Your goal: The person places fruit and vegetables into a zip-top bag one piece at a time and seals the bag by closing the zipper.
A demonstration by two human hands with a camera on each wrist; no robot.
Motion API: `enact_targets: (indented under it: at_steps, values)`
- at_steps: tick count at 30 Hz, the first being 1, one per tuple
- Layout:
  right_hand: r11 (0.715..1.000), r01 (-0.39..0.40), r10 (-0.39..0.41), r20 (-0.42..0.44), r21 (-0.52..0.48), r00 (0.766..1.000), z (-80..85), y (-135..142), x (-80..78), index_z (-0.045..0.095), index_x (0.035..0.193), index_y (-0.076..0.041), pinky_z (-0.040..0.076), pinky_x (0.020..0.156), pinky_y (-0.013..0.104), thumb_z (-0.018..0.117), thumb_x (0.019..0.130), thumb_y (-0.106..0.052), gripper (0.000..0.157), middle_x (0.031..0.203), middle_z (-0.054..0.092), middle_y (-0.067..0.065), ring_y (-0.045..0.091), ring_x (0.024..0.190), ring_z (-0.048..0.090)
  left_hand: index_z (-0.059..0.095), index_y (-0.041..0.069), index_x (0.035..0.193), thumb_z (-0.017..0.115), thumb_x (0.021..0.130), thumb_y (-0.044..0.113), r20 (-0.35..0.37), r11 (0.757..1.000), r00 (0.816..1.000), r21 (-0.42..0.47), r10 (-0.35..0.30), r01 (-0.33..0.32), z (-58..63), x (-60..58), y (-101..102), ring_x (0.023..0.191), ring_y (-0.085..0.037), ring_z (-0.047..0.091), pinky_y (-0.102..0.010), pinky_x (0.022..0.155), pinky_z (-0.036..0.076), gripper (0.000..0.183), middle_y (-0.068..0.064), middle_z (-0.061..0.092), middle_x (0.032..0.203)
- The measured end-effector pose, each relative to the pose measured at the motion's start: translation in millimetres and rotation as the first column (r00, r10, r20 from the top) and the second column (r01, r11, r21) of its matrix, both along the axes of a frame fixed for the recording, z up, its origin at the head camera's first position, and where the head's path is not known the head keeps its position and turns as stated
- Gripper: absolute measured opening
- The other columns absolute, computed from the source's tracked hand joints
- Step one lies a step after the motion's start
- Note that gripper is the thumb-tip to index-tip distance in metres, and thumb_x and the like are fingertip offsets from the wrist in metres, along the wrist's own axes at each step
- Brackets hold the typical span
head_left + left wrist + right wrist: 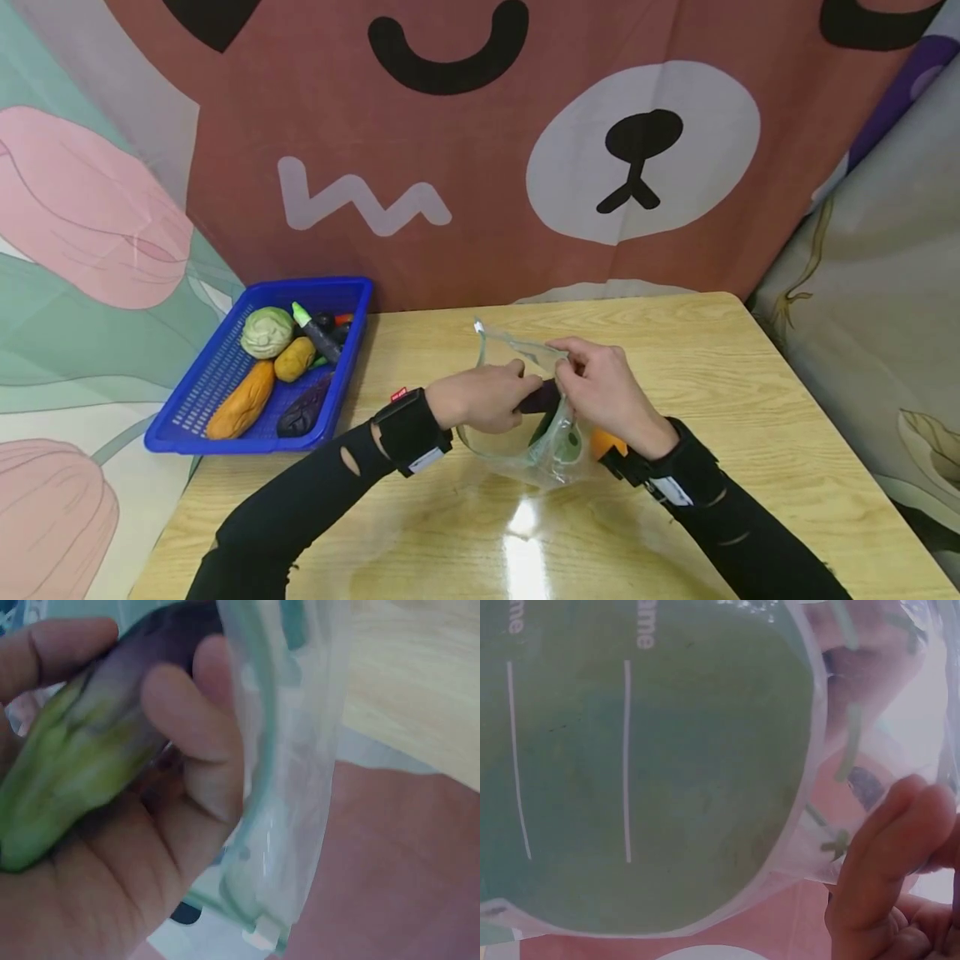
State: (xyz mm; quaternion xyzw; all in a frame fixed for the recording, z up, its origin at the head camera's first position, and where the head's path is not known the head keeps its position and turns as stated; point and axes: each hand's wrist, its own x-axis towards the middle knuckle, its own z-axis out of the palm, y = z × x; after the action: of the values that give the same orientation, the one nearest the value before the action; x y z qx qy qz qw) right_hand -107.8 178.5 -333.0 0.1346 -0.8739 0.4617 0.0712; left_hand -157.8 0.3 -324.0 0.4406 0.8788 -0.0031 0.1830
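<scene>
My left hand [483, 398] grips a purple eggplant [540, 397] at the mouth of a clear zip bag [551, 471]. In the left wrist view, the fingers curl round the eggplant [161, 667], its green stem end lying in the palm. The bag's zip edge [262, 742] runs right beside those fingers. With thumb and fingers my right hand [606, 390] pinches the bag's upper rim on the right. A green panel with white lines covers much of the bag [690, 765] in the right wrist view, the right hand [892, 877] at its side. Dark green shows inside the bag.
A blue basket [350, 358] stands at the table's back left, holding a cabbage [267, 332], a potato [295, 359], a long orange vegetable [242, 402], a dark eggplant [303, 407] and others. Something orange [606, 442] shows behind the right wrist. A printed cloth hangs behind the table [750, 375].
</scene>
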Motion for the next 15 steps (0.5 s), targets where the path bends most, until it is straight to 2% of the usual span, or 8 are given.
enact_targets:
  at_steps: [5,8,12,15]
  values:
    - [1.000,0.004,-0.004,0.001,-0.011,1.000,-0.1,-0.4,0.8,0.060,0.122,-0.004,0.038,0.037,0.029,0.048,0.094,-0.008,0.031,0.056,0.051,0.002,0.017,0.038,0.047,0.052,0.015,0.125,0.060,0.088,0.005,-0.013,0.998,0.999,0.039,-0.041,0.041,-6.6,0.4,6.4,0.072,-0.015,0.054,-0.024,0.061,0.044,0.040,-0.011,0.049,0.111]
    - [1.000,0.000,0.000,0.014,-0.012,1.000,0.4,-0.1,1.7,0.060,0.123,-0.004,0.038,0.036,0.030,0.048,0.095,-0.008,0.031,0.057,0.051,0.003,0.018,0.038,0.047,0.055,0.015,0.124,0.059,0.087,0.001,0.000,0.996,0.998,0.068,-0.062,0.062,-6.7,0.3,6.6,0.067,-0.014,0.053,-0.022,0.057,0.041,0.040,-0.012,0.049,0.116]
    - [1.000,0.000,0.001,0.015,-0.009,1.000,1.2,0.9,2.4,0.060,0.123,-0.004,0.038,0.036,0.030,0.047,0.095,-0.008,0.031,0.057,0.051,0.003,0.018,0.038,0.047,0.057,0.015,0.126,0.061,0.086,-0.002,0.008,0.992,0.996,0.095,-0.090,0.089,-4.7,-0.1,4.7,0.071,-0.013,0.052,-0.022,0.060,0.041,0.044,-0.009,0.051,0.115]
    - [1.000,0.003,-0.003,0.013,-0.009,1.000,1.4,0.7,2.6,0.060,0.123,-0.004,0.038,0.036,0.030,0.047,0.095,-0.008,0.031,0.057,0.050,0.003,0.018,0.038,0.047,0.056,0.016,0.127,0.063,0.087,0.002,0.007,0.989,0.994,0.103,-0.106,0.105,-1.3,-0.1,0.4,0.076,-0.014,0.052,-0.023,0.064,0.043,0.043,-0.008,0.053,0.114]
